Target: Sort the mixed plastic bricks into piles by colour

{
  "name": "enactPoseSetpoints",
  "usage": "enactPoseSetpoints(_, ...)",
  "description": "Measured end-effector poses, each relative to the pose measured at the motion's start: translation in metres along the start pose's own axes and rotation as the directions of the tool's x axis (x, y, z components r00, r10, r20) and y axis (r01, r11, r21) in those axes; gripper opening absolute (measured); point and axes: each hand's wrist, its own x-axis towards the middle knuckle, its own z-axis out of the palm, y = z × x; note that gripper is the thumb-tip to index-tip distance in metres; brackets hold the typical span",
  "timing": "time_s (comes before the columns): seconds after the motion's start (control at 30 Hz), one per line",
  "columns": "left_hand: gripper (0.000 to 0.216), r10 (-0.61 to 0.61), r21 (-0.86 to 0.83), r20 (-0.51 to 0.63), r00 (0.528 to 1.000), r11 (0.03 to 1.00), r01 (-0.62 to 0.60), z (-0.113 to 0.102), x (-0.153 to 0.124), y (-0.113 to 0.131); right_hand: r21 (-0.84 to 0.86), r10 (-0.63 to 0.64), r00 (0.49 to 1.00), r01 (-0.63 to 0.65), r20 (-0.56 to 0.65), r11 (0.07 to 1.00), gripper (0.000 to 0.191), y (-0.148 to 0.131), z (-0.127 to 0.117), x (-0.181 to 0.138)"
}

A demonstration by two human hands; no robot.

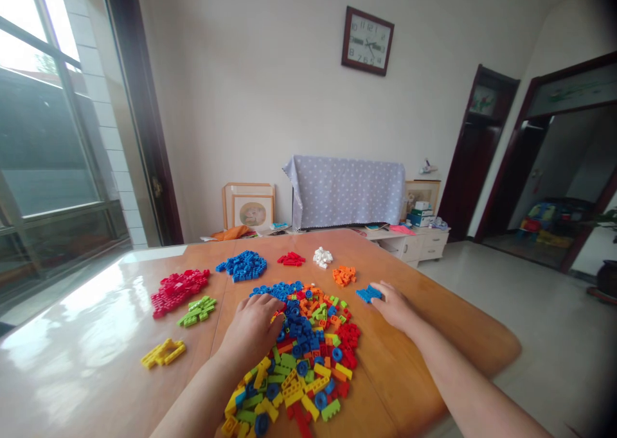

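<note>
My left hand reaches over the left edge of a mixed pile of toy building bricks. Its fingers curl downward with the tips hidden, and bits of red and yellow show between thumb and forefinger; what it grips I cannot make out. To the right of the pile, my right hand has its thumb and fingers closed on a blue toy brick at the tabletop, within a small blue cluster. The pile mixes blue, red, orange, green and yellow pieces, some of them round blue wheels.
Single-colour groups surround the pile: dark pink bricks, green bricks, yellow bricks, blue bricks, red bricks, white pieces and orange bricks. The wooden table has a rounded right corner. Behind stands a white cabinet.
</note>
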Motion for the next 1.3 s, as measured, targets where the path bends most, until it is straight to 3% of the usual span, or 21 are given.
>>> enactPoseSetpoints(0.2, 0.029, -0.005, 0.010, 0.006, 1.000, 1.000, 0.005, 0.001, 0.000, 0.000, -0.032, -0.003, 0.999, 0.004, 0.040, 0.999, 0.074, -0.012, 0.008, 0.002)
enactPoseSetpoints(0.4, 0.029, -0.011, 0.022, -0.002, 1.000, 1.000, 0.011, 0.000, 0.001, -0.003, -0.043, -0.087, 0.989, 0.093, 0.122, 0.995, 0.057, -0.021, 0.009, 0.014)
enactPoseSetpoints(0.63, 0.030, -0.006, 0.007, -0.001, 1.000, 1.000, 0.006, 0.003, 0.000, -0.005, -0.033, -0.155, 0.970, 0.164, 0.188, 0.986, 0.055, -0.014, 0.001, 0.015)
enactPoseSetpoints(0.83, 0.030, -0.020, 0.022, 0.016, 1.000, 1.000, 0.020, 0.001, -0.001, -0.001, -0.041, -0.144, 0.980, 0.151, 0.136, 0.988, 0.060, -0.016, 0.000, 0.010)
enactPoseSetpoints(0.97, 0.034, -0.016, -0.014, 0.043, 0.999, 1.000, 0.017, 0.001, -0.003, 0.001, -0.036, -0.157, 0.987, 0.158, 0.034, 0.987, 0.055, -0.023, -0.002, 0.009)
enactPoseSetpoints(1.17, 0.066, 0.006, -0.069, 0.212, 0.977, 0.998, 0.009, 0.013, -0.009, -0.003, 0.195, -0.353, 0.935, 0.352, -0.031, 0.915, 0.047, -0.066, -0.010, 0.002)
enactPoseSetpoints(1.3, 0.061, -0.046, -0.039, 0.222, 0.974, 0.998, 0.056, 0.021, -0.009, -0.011, 0.393, -0.442, 0.896, 0.391, 0.045, 0.832, 0.043, -0.116, -0.018, -0.016)
